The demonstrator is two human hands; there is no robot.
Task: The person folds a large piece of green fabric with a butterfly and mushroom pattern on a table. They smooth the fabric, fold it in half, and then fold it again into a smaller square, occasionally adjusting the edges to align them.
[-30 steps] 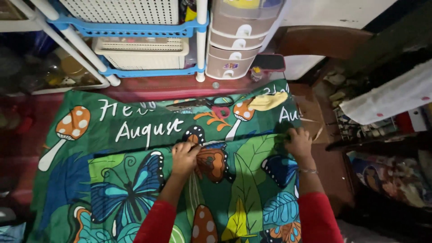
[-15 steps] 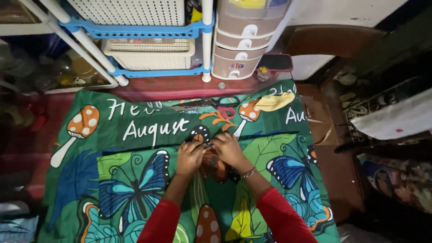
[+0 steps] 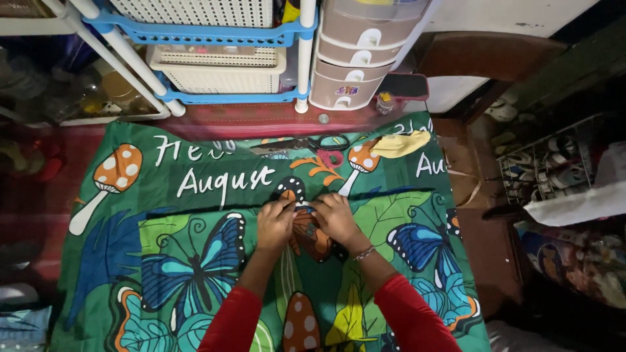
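While both sets of fingertips (image 3: 287, 207) press flat on the folded edge of the green printed cloth (image 3: 195, 261), nothing is pinched. Right hand (image 3: 336, 218) has come in from 3 o'clock a second ago and now sits just beside left hand (image 3: 274, 225) at centre, so the crease looks like it's being worked from the middle. Cloth lies flat on the floor, long axis 9-to-3; fold edge runs the same way. Scissors (image 3: 313, 143) at 12 o'clock, untouched.

I am at home, on the floor: a plastic drawer unit (image 3: 365, 58), blue shelving with baskets (image 3: 215, 39) and a shoe rack (image 3: 541, 169) surround me.
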